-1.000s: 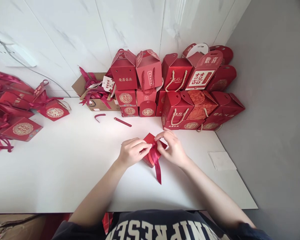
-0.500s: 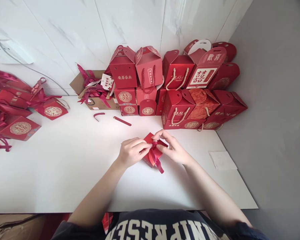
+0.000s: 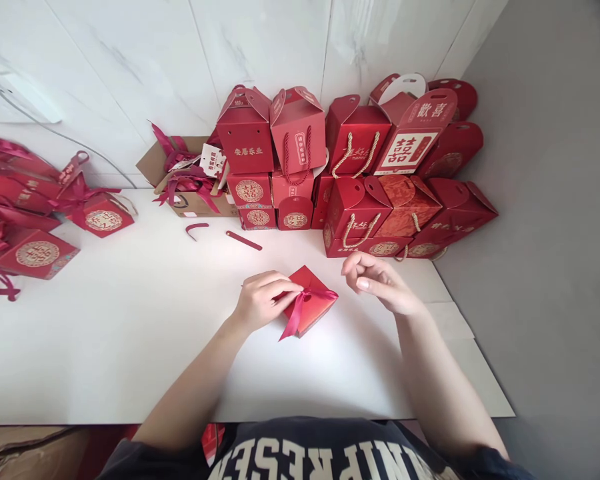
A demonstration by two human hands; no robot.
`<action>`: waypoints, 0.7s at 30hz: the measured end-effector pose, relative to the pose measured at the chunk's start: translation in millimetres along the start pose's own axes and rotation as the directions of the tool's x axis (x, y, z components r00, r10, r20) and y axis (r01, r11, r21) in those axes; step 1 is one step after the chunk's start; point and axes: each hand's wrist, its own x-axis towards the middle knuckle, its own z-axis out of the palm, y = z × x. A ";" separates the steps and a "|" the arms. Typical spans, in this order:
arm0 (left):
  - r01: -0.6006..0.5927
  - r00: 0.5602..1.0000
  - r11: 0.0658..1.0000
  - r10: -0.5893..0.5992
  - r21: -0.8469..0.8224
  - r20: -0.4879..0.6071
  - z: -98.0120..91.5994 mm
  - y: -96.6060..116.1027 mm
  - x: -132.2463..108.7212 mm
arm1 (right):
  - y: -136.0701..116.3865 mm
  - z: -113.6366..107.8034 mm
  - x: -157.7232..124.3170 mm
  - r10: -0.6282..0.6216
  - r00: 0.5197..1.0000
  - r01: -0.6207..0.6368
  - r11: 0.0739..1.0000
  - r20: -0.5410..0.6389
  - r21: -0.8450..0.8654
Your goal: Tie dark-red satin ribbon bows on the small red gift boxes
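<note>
On the white table in front of me lies a small red gift box point(image 3: 314, 309), turned with a corner toward me. A dark pink ribbon point(image 3: 294, 319) crosses its top, one end hanging over the near left side and the other lying toward the right corner. My left hand point(image 3: 264, 300) pinches the ribbon near the middle of the box top. Off to the right of the box, my right hand point(image 3: 380, 281) is raised with thumb and fingers apart, touching nothing.
Stacked red gift boxes point(image 3: 250, 193) stand along the tiled wall, beside a cardboard box point(image 3: 205, 205) of ribbons and tags. More ribboned boxes point(image 3: 40, 253) sit at the left. Two red strips point(image 3: 244, 241) lie behind my left hand. A grey wall point(image 3: 555, 233) bounds the right.
My right hand has let go of the ribbon and moved right, away from the box. The ribbon's ends now lie apart, one to the left and one to the right.
</note>
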 end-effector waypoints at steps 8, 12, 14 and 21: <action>0.018 1.000 1.000 -0.018 -0.011 -0.008 1.9 3.1 -1.3 | 1.6 25.2 5.8 0.010 1.000 -0.015 0.969 -0.023 -0.248; 0.032 0.999 0.999 -0.032 -0.030 -0.001 2.0 2.6 -1.6 | 6.7 8.5 -0.2 0.037 0.997 -0.040 0.999 -0.073 -0.029; 0.035 0.999 0.999 -0.036 -0.039 -0.013 2.1 2.0 -1.4 | 7.1 -0.3 -3.7 0.075 0.990 -0.069 0.996 -0.116 0.056; 0.016 1.000 1.000 -0.017 -0.026 -0.020 2.6 2.9 -0.3 | 3.0 11.5 -0.3 0.011 0.995 -0.040 0.949 -0.095 -0.314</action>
